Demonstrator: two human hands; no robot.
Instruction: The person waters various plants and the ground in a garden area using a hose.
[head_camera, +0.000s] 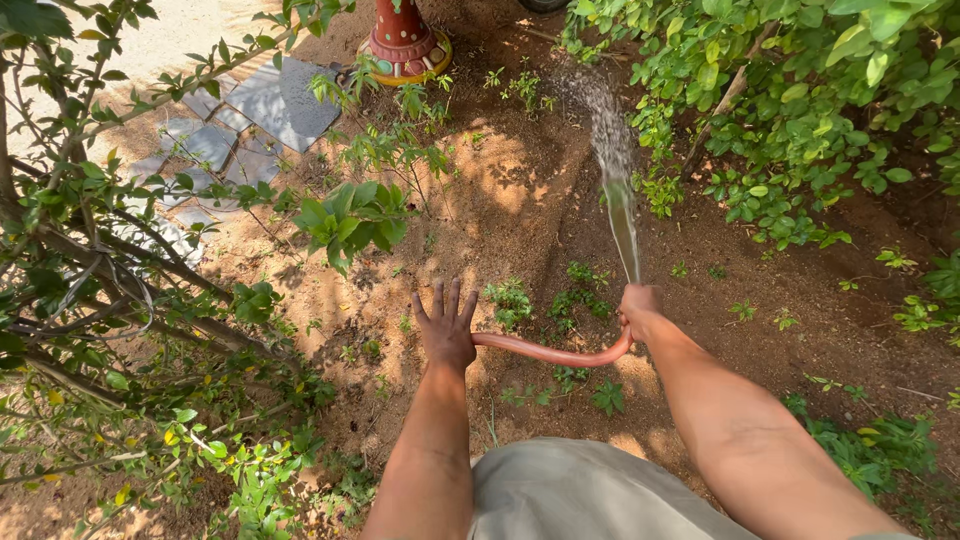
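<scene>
Water (618, 190) arcs from the hose (550, 352) our right hand (638, 305) grips. Our left hand (446, 325) rests spread-fingered on it; we'd best aim low, at the roots.

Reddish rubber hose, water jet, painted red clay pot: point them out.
Reddish rubber hose (550, 352), head view, mid-curve between hands.
Water jet (622, 215), head view, solid stream.
Painted red clay pot (402, 30), head view, lower body.

Hose (545, 352): salmon-pink, plain, no markings. Water jet (620, 200): clear w/ white spray at far end. Soil (520, 200): reddish-brown, darker brown where wet, dappled w/ pale orange sun patches. Paving slabs (270, 100) at top-left edge of soil: grey-blue, sandy joints between. Pot base (405, 45), top edge: terracotta red, yellow rim, small green & white dots. Shrub leaves (800, 100): bright green, some yellowish near bottom-left corner. Shorts (580, 495): khaki-grey.
</scene>
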